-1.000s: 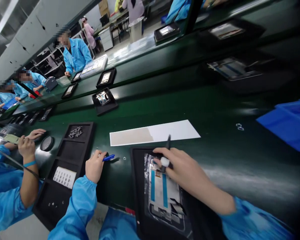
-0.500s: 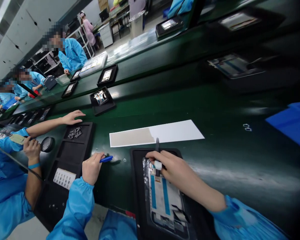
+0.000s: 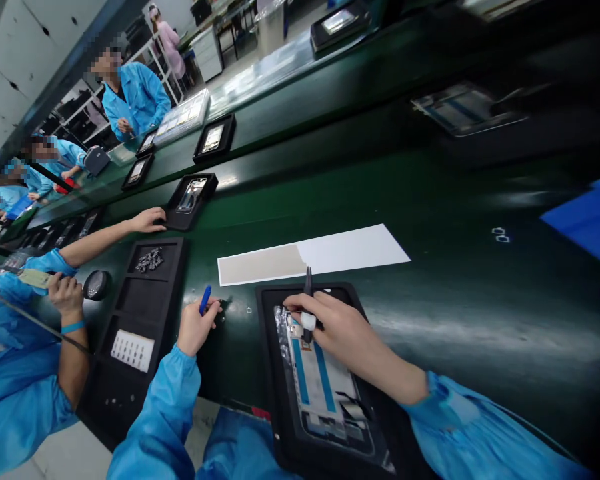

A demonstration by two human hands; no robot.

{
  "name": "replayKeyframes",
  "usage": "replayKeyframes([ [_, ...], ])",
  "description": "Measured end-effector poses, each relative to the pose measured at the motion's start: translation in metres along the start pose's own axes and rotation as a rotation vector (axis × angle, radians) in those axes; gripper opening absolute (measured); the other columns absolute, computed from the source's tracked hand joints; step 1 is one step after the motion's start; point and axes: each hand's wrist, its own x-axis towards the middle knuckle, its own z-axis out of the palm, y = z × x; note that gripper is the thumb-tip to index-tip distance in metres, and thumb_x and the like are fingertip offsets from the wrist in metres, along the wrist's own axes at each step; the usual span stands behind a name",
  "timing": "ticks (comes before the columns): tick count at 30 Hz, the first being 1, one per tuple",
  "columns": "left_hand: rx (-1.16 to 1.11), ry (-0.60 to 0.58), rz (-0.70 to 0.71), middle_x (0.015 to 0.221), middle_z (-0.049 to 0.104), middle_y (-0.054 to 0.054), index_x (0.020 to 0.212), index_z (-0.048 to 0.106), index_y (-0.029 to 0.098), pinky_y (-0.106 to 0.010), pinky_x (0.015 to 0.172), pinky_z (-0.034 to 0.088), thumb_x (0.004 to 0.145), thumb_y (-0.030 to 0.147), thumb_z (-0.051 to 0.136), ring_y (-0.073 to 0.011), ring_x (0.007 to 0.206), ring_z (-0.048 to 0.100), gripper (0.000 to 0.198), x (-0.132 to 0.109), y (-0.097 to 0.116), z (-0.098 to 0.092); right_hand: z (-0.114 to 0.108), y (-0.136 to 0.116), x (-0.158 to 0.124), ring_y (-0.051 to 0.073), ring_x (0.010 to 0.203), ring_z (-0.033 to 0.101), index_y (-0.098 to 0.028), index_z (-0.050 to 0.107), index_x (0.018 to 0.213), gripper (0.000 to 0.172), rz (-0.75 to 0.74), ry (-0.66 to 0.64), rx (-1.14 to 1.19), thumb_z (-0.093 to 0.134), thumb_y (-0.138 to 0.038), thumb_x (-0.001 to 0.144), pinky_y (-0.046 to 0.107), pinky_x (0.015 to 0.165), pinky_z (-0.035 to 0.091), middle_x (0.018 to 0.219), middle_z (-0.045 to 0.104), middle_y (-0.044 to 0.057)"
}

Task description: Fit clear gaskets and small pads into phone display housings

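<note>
Right hand [image 3: 341,328] on phone frame [image 3: 320,380], left hand [image 3: 196,325] beside, seemingly pinching blue pen [image 3: 205,300]

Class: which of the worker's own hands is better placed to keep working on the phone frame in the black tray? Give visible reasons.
Right. The right hand holds black tweezers over the phone frame; the left hand holds a blue pen beside the tray.

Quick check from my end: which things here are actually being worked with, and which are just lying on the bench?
In use:
right hand holding black tweezers
phone frame in its black tray
left hand holding blue pen

Lying about:
white sheet
compartment tray with small parts
blue bin
</note>
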Motion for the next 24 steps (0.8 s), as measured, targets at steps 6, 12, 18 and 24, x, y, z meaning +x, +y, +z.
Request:
replayKeyframes([
  [6, -0.225, -0.108, -0.103, 0.075, 0.072, -0.008, 0.085, 0.069, 0.012, -0.020, 0.041, 0.037, 0.074, 0.054, 0.067, -0.0065, 0.040, 0.048, 0.044, -0.010, 0.030, 0.001, -0.002, -0.010, -0.001, 0.023, 0.084, 0.066, -0.024, 0.065, 0.105, 0.020, -0.005, 0.127, 0.137, 0.049, -0.021, 0.093, 0.033, 0.070, 0.055, 0.093, 0.069, 0.006],
  [12, -0.540, -0.528, -0.243, 0.062, 0.062, 0.000, 0.075, 0.061, 0.013, -0.016, 0.035, 0.020, 0.064, 0.063, 0.075, -0.0022, 0.035, 0.037, 0.052, -0.031, 0.074, 0.033, -0.008, -0.033, -0.006, 0.019, 0.084, 0.069, -0.023, 0.065, 0.106, 0.017, -0.020, 0.173, 0.389, 0.061, -0.026, 0.090, 0.030, 0.076, 0.058, 0.098, 0.072, 0.004],
  [18, -0.597, -0.559, -0.203, 0.055, 0.053, 0.004, 0.070, 0.057, 0.015, -0.018, 0.035, 0.018, 0.068, 0.066, 0.072, -0.0021, 0.034, 0.031, 0.053, -0.036, 0.085, 0.053, -0.009, -0.038, -0.009, 0.017, 0.076, 0.071, -0.024, 0.065, 0.097, 0.009, 0.009, 0.277, 0.553, 0.065, -0.023, 0.088, 0.028, 0.070, 0.060, 0.088, 0.074, 0.002],
  [24, -0.585, 0.239, 0.286, 0.058, 0.051, -0.002, 0.051, 0.049, 0.019, -0.026, 0.054, 0.043, 0.096, 0.064, 0.034, -0.0126, 0.056, 0.050, 0.065, -0.039, 0.080, 0.052, -0.009, -0.035, -0.011, 0.019, 0.078, 0.072, -0.024, 0.065, 0.098, 0.011, 0.064, 0.288, 0.552, 0.065, -0.022, 0.086, 0.030, 0.073, 0.061, 0.089, 0.074, 0.002],
])
